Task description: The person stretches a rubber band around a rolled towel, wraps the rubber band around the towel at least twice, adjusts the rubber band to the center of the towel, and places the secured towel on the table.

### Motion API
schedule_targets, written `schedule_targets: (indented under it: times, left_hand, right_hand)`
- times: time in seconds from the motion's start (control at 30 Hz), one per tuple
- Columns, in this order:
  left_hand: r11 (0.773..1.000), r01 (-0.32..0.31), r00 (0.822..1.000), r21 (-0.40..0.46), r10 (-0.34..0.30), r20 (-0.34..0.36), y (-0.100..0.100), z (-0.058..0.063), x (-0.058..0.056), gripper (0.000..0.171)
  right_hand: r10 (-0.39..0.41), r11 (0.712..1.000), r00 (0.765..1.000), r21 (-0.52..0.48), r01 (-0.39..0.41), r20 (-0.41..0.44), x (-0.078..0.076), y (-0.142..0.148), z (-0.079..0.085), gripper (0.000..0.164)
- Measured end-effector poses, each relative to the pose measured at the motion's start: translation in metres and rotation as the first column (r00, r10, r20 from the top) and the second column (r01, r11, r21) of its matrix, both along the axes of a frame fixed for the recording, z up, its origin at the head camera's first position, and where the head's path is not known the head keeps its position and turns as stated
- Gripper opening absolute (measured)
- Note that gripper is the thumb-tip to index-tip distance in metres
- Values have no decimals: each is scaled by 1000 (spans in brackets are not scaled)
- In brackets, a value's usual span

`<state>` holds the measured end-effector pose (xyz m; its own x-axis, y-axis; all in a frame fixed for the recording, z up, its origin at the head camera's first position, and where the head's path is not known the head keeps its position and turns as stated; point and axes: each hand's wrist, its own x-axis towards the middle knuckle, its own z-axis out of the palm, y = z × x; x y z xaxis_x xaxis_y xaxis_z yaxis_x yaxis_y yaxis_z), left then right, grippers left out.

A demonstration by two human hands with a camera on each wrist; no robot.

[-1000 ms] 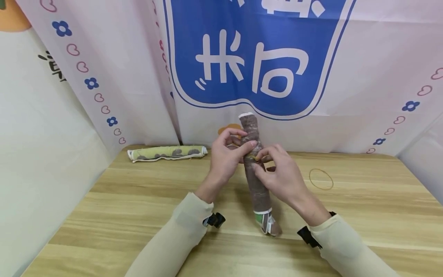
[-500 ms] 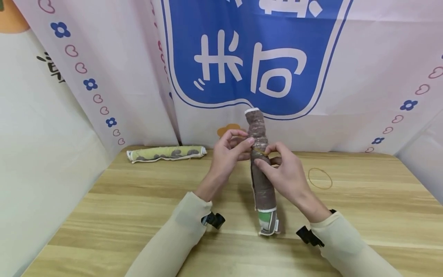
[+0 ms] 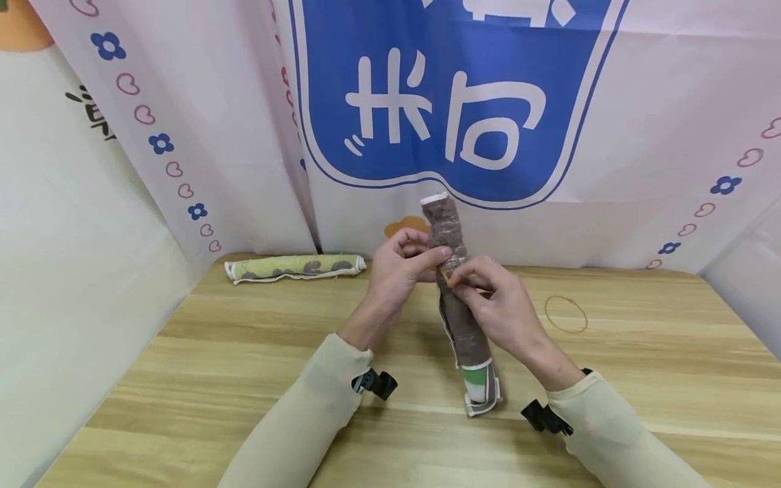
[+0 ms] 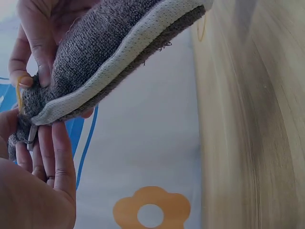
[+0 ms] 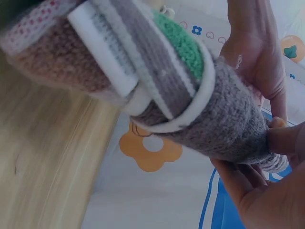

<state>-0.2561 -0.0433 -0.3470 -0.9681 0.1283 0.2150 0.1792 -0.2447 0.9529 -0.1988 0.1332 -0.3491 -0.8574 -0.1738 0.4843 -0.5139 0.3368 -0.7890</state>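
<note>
A rolled brown-grey towel (image 3: 466, 329) with white edging stands tilted between both hands, its upper end leaning left. At its lower end a green, white and grey striped part (image 5: 183, 52) shows. My left hand (image 3: 393, 271) holds the roll around its upper middle, thumb in front and fingers behind. A yellow rubber band (image 4: 19, 93) lies at the roll's narrowed middle. My right hand (image 3: 500, 301) pinches this band between thumb and forefinger at the front of the towel. How often the band goes around is hidden.
Another rubber band (image 3: 566, 314) lies loose on the wooden table (image 3: 647, 366), right of the hands. Back left rests a second rolled towel (image 3: 295, 268), yellow-green with grey patches. A printed curtain (image 3: 360, 217) hangs directly behind the table.
The towel has turned and tilted in the hands: its lower end has swung right, and the striped part shows more. My right fingers keep hold of the rubber band near the middle.
</note>
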Motion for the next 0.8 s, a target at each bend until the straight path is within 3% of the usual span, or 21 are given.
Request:
schedule_targets:
  times: [0.17,0.33,0.43,0.53,0.63,0.7,0.8]
  left_hand:
    - [999,-42,998,-22,41,-44,3,3,4,23]
    - [995,-93,990,-29,90,-105,5,4,8,24]
    - [990,-134,981,-39,127,-149,6,5,10,25]
    - [983,-170,968,-74,152,-200,9,5,12,27]
    - [974,-194,956,-117,160,-247,11,5,15,28]
    - [974,-188,953,-126,150,-263,12,3,16,28]
    - [988,-132,964,-78,110,-240,11,3,13,26]
  right_hand:
    - [-11,997,995,71,18,-97,0,0,0,26]
    - [-70,985,985,145,93,-157,0,-2,1,17]
    - [-143,952,971,243,188,-194,3,-5,3,10]
    - [-211,902,955,336,272,-207,6,-7,5,32]
    - [-247,878,945,363,311,-213,9,-9,4,40]
    - [-256,883,943,346,318,-215,9,-9,3,38]
    - [-253,919,955,271,287,-154,8,-6,5,30]
